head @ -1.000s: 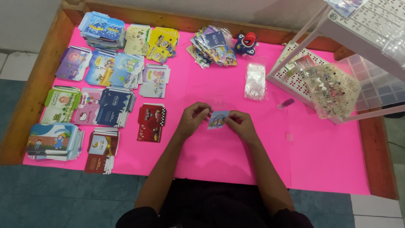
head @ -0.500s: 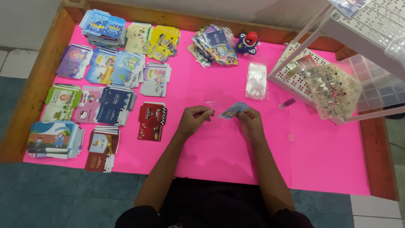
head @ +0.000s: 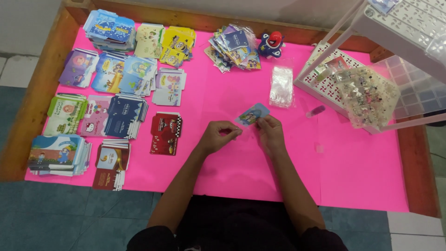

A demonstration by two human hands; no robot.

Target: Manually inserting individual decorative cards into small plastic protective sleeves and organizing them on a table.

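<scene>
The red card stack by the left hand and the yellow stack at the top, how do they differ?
The red stack is dark red with a checkered edge and lies mid-table, close to the left hand; the yellow stack is bright yellow with cartoon figures and lies at the far edge. The red stack looks thin and squared up; the yellow one is fanned and thicker. Both lie flat on the pink sheet.

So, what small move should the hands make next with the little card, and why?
Probably bring the small blue picture card toward the clear plastic sleeves. The right hand pinches the card above the pink table cover, the left hand is beside it, and the sleeves lie just beyond.
</scene>
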